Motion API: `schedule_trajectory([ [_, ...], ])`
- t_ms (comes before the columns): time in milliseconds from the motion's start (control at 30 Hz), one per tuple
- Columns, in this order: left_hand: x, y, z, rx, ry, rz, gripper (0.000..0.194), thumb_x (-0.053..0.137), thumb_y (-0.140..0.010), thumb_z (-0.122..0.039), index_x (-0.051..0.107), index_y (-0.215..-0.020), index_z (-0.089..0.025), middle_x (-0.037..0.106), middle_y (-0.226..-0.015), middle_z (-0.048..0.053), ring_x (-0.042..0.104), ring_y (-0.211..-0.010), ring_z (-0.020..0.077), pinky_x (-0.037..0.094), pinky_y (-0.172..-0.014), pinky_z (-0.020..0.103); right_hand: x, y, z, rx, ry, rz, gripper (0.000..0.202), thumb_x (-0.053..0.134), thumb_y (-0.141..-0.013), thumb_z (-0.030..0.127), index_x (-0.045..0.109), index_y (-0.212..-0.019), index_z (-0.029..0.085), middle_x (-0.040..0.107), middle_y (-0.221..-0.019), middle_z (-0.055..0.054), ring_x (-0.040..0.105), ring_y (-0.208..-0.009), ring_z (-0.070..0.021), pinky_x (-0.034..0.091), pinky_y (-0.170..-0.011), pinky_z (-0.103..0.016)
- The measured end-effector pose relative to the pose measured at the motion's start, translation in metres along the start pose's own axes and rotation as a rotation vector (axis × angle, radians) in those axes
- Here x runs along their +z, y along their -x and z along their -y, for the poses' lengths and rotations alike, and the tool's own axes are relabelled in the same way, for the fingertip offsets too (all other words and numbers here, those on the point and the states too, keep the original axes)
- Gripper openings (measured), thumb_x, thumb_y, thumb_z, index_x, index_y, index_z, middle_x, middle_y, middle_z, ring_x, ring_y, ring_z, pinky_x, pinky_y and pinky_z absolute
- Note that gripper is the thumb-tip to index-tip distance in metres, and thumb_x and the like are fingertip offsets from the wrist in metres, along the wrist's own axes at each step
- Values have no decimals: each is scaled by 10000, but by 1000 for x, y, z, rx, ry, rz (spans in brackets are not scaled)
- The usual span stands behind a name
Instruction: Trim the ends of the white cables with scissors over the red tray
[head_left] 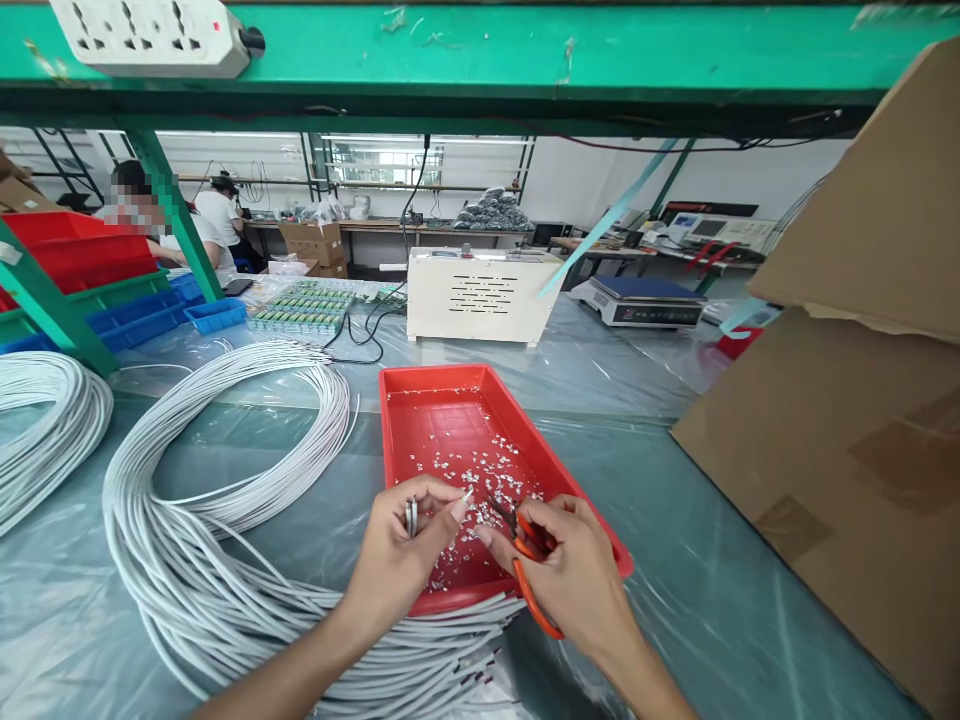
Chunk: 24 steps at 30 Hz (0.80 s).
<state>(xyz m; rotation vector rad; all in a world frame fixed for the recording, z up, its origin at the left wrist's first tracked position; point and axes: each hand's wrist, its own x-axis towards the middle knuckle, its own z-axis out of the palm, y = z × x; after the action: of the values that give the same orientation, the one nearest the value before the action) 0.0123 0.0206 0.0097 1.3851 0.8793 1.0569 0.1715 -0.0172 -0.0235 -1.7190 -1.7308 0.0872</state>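
Note:
Above a red tray (pixel 450 415) scattered with small white and silvery scraps, my left hand (pixel 412 535) pinches a white cable (pixel 411 516), its short end poking past the thumb and forefinger. My right hand (pixel 574 565) is wrapped round orange-handled scissors (pixel 536 600), whose dark tips point left toward that cable end, a small gap apart. A big coil of white cables (pixel 135 480) lies left of the tray, and its bundled ends (pixel 427 650) run under my left forearm to the tray's near edge.
Another cable coil (pixel 56 430) lies far left. Behind the tray stand a cream metal box (pixel 480 297), a scale (pixel 641 300) and green circuit boards (pixel 302 303). Cardboard (pixel 840 450) rises at right. A green beam (pixel 480 50) crosses above. Two people sit at the back left.

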Motion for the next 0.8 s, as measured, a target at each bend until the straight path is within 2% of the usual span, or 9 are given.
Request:
schedule_trajectory([
  [167,-3,2,-2,-9,-15,109,173,630,-746,-279,619,-681,-119,493,-534,-44,422,-516,76,320,-506,177,1,2,0,-7,-62,83,459,616,-706,367,229,-518,207,344,-456,55,359,-569,-143,308,-607,-249],
  [567,-5,2,-3,-63,5,280,169,582,-790,-250,630,-700,-114,543,-559,-24,458,-524,78,345,-517,180,-6,-1,1,-120,-77,79,483,614,-714,395,228,-501,196,291,-451,86,257,-492,-102,313,-691,-255],
  [700,-8,1,-4,-64,-30,335,202,564,-805,-264,646,-698,-113,526,-540,-25,451,-523,80,341,-521,188,-9,-2,2,-126,-62,88,487,610,-716,401,226,-497,195,285,-449,87,278,-481,-98,320,-712,-261],
  [800,-8,0,-3,-65,-13,352,188,585,-790,-267,647,-695,-117,569,-566,-9,475,-532,85,359,-524,191,-8,-2,0,-116,-72,142,496,605,-718,422,225,-490,199,312,-447,71,334,-512,-114,328,-639,-242],
])
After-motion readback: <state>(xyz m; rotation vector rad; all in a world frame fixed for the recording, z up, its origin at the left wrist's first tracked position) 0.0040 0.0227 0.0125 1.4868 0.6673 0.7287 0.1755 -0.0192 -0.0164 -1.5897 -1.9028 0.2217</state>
